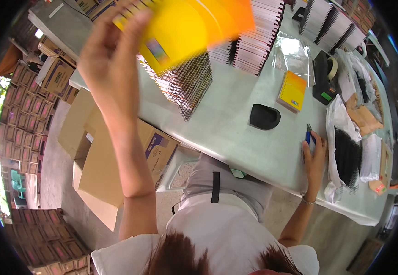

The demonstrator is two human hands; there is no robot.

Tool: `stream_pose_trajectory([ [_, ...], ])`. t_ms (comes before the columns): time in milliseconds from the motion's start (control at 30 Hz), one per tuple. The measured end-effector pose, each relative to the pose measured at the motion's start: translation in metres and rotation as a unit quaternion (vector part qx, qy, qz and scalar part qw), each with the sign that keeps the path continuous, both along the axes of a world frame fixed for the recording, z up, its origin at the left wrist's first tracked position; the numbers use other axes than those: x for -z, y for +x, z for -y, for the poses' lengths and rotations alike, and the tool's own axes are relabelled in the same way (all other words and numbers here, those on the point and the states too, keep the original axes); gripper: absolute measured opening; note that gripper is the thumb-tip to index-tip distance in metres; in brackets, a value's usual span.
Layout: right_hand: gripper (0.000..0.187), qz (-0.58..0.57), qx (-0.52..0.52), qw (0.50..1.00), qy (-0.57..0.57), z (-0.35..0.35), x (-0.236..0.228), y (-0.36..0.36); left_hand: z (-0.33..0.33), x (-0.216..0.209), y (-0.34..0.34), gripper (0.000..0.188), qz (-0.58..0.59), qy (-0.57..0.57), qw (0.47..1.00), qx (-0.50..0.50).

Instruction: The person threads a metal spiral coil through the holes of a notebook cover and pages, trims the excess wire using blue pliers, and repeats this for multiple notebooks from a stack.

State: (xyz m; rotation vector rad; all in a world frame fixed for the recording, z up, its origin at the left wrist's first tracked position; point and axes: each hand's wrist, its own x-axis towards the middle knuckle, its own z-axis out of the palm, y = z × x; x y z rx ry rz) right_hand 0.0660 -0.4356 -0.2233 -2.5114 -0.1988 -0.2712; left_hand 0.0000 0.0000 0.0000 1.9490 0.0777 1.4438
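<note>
Pinching a yellow notebook (185, 34), the left hand (103, 55) holds it above the table (226, 123), partly hiding a coiled stack (194, 82). The right hand (316, 149), on the table, grips a blue tool (308, 136); 1 flat notebook (292, 90) lies near a tape dispenser (322, 82).

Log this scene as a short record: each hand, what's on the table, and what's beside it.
Left hand: raised, gripping a yellow-orange notebook, blurred
Right hand: low at the table's right, at a blue tool; grip unclear
Table: coil-edged stack under the notebook in view; small yellow pad; black object, kind unclear; tape dispenser
Beside table: open cardboard box, on the left
</note>
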Motion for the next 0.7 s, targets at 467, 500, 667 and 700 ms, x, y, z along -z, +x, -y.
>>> stream_pose_trajectory([
  [467,0.035,0.015,-0.012,0.999,0.033,-0.016,-0.026,0.011,-0.063,0.032,0.045,0.039,-0.033,-0.187,0.982,0.016],
  [500,0.035,0.029,-0.018,0.999,0.022,-0.017,-0.028,0.015,-0.062,0.034,0.045,0.04,-0.041,-0.219,0.974,0.034],
  [667,0.038,0.035,-0.051,0.998,0.02,-0.032,-0.046,0.038,-0.063,0.044,0.043,0.042,-0.053,-0.24,0.968,0.046],
  [700,0.04,0.043,-0.057,0.997,0.038,-0.031,-0.043,0.049,-0.064,0.047,0.044,0.042,-0.047,-0.242,0.968,0.052],
])
